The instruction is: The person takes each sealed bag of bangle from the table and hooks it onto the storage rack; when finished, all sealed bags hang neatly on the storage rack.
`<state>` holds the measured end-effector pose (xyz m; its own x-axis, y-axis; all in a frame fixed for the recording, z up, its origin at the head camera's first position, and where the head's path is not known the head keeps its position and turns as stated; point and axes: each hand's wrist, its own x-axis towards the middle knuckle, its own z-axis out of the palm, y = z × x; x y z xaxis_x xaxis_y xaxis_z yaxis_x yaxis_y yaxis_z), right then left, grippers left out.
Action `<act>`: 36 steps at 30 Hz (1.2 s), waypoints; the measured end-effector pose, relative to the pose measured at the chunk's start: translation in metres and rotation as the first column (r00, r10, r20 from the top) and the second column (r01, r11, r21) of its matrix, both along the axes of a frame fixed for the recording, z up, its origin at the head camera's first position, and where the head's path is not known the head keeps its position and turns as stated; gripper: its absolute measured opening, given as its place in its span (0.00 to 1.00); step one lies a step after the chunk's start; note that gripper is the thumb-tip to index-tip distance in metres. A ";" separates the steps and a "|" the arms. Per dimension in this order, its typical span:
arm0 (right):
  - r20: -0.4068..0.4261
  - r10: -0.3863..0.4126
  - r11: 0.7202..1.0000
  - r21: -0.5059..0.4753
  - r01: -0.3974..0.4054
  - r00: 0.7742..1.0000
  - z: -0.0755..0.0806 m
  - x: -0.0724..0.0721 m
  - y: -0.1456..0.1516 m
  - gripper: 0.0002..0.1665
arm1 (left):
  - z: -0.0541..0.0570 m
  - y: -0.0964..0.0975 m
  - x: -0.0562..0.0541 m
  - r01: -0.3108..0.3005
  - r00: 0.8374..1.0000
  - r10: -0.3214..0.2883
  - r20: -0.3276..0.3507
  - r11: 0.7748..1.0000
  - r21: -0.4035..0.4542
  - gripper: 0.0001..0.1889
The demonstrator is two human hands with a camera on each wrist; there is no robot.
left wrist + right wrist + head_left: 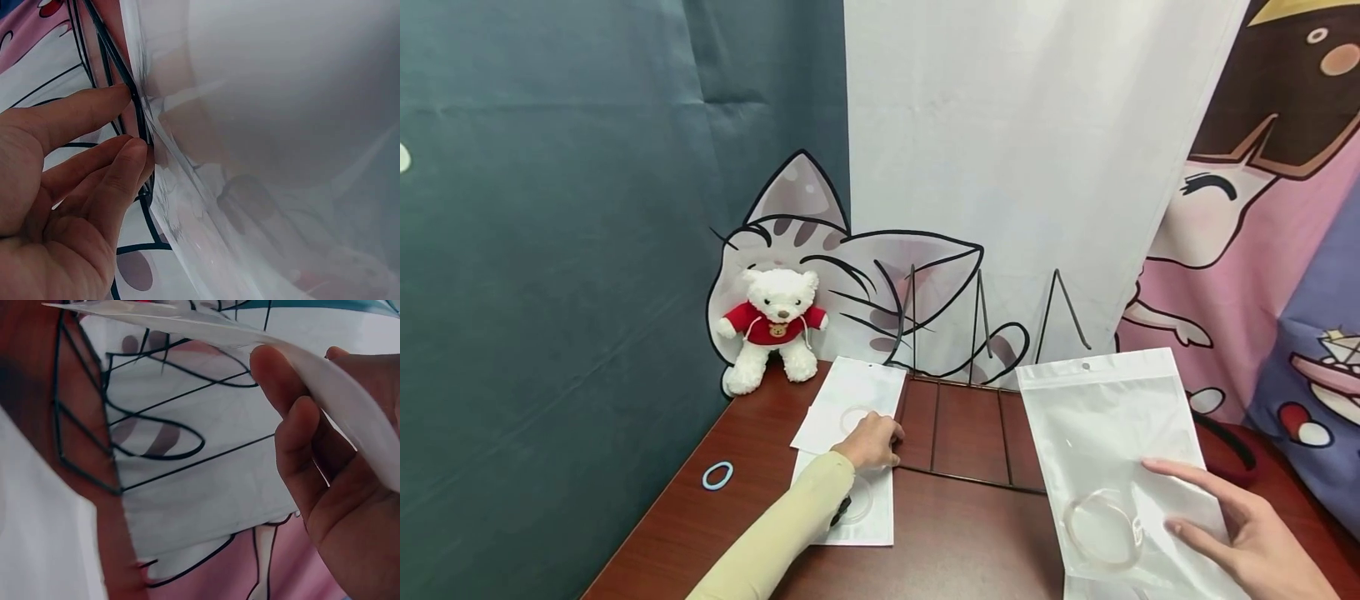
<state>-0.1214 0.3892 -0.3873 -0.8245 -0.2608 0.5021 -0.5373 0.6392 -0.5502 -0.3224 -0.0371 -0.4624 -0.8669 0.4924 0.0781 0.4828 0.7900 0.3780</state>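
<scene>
A dark wire rack (936,429) with upright angled dividers stands on the table. My left hand (868,439) is at its left side; in the left wrist view, the thumb and fingers (109,178) pinch a dark wire of the rack. Beside and partly under that hand lie white plastic pouches (857,387), each with a pale ring-shaped coil showing. At the right, my right hand (1240,517) holds up another white pouch (1112,433), with a hang hole at its top and a clear coil inside. That pouch (350,406) runs between the fingers in the right wrist view.
On the table's far left corner sits a white teddy bear (772,329) in a red top. A light-blue ring (717,476) lies near the left table edge. Printed curtains (1037,125) hang close behind the rack. A dark curved band (1228,442) is behind the raised pouch.
</scene>
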 end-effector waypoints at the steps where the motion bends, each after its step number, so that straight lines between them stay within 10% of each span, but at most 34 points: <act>1: -0.002 -0.010 1.000 -0.001 0.010 1.000 0.003 0.001 -0.002 0.41 | 0.000 0.000 0.000 0.001 1.000 -0.001 -0.001 1.000 0.000 0.18; 19: -0.066 -0.040 0.995 -0.095 0.033 0.997 0.003 -0.019 -0.010 0.44 | 0.001 -0.002 0.000 -0.005 1.000 0.005 0.001 1.000 -0.005 0.18; 28: -0.028 0.047 0.968 -0.244 -0.053 0.998 0.002 -0.044 -0.019 0.42 | 0.004 0.000 0.002 0.000 1.000 0.000 -0.001 1.000 -0.010 0.18; 36: -0.027 -0.028 0.976 -0.215 0.021 0.999 0.007 -0.076 -0.027 0.43 | 0.004 0.000 0.003 0.006 1.000 -0.006 -0.016 1.000 -0.015 0.18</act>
